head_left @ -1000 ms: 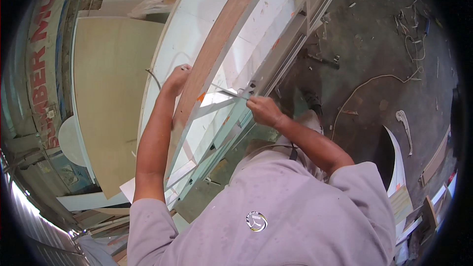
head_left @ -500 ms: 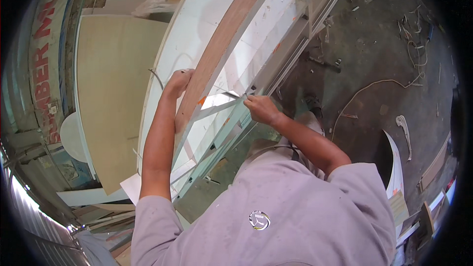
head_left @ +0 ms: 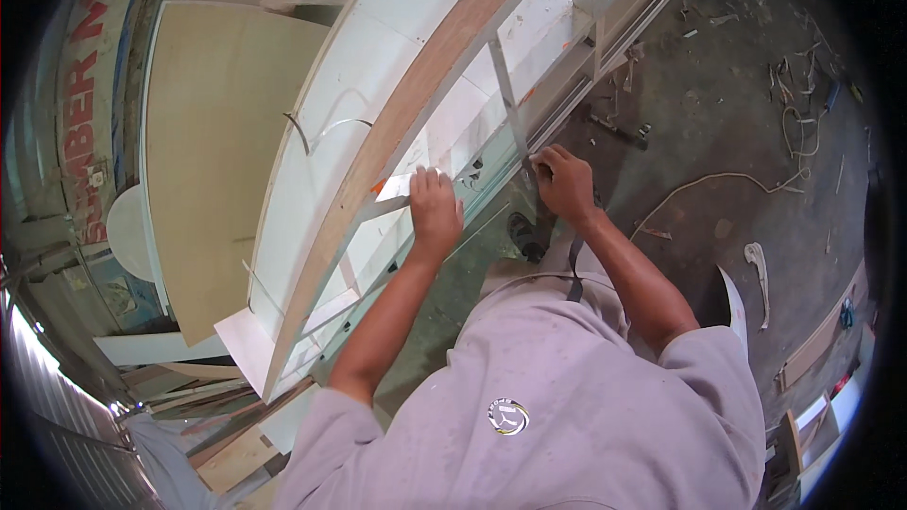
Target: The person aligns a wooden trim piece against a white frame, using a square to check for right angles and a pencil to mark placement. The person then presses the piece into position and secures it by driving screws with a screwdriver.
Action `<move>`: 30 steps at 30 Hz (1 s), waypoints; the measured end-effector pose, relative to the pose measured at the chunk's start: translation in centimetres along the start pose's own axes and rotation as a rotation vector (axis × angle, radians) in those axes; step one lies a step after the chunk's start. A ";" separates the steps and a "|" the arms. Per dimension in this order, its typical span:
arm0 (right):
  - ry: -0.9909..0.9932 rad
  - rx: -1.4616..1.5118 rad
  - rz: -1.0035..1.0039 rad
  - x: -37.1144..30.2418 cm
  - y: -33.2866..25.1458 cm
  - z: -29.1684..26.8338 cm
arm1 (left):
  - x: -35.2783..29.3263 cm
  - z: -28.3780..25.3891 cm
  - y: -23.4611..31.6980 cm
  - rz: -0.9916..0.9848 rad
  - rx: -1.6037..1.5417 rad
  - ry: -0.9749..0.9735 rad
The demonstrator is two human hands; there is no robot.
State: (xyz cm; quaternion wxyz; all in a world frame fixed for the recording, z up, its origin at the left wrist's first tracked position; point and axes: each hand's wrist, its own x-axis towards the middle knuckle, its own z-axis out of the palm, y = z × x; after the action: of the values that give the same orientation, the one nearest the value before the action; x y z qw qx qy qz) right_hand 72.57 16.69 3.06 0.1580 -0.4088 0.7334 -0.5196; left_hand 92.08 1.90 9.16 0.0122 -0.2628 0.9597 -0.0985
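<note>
A long curved wooden frame (head_left: 406, 104) with a reddish-brown edge and white inner panels slants across the view in front of me. My left hand (head_left: 436, 214) has its fingers bent over the end of a short crosspiece (head_left: 385, 207) on the frame's near side; its fingertips are partly hidden. Farther right, my right hand (head_left: 567, 182) pinches the lower end of a thin grey strip (head_left: 506, 90). From my right hand the strip runs up and away to the frame, crossing its open side. An orange mark (head_left: 379, 186) shows beside the crosspiece.
A large tan board (head_left: 231, 151) leans at the left, beyond the frame. A pale cord (head_left: 718, 178) and scraps lie on the concrete floor at the right. Wood offcuts (head_left: 203, 387) are piled at lower left. A curved thin wire (head_left: 299, 132) sticks out over the frame's far edge.
My left hand has come from the frame's far side over to the near crosspiece. My right hand has moved right and slightly nearer, and the grey strip now stretches plainly from it.
</note>
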 end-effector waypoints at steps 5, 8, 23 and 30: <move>-0.143 0.028 -0.040 -1.8 -1.3 -2.1 | -0.5 8.9 -1.0 0.115 0.217 -0.238; -0.186 0.062 0.041 -3.7 -1.6 -4.0 | -0.6 9.0 -1.1 0.091 -0.081 -0.392; -0.527 1.226 0.721 -2.9 -4.9 -1.3 | 0.0 -6.7 3.7 -0.981 -2.119 -0.463; -0.746 0.381 0.086 -2.3 -10.1 0.4 | -4.2 -5.3 1.3 -0.955 -1.676 -0.201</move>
State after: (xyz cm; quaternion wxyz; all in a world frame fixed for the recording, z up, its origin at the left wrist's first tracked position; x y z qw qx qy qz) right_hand 78.66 16.91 11.45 0.5070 -0.5016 0.5330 -0.4553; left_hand 94.71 6.08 14.00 -0.1384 -0.5556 0.5051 0.6458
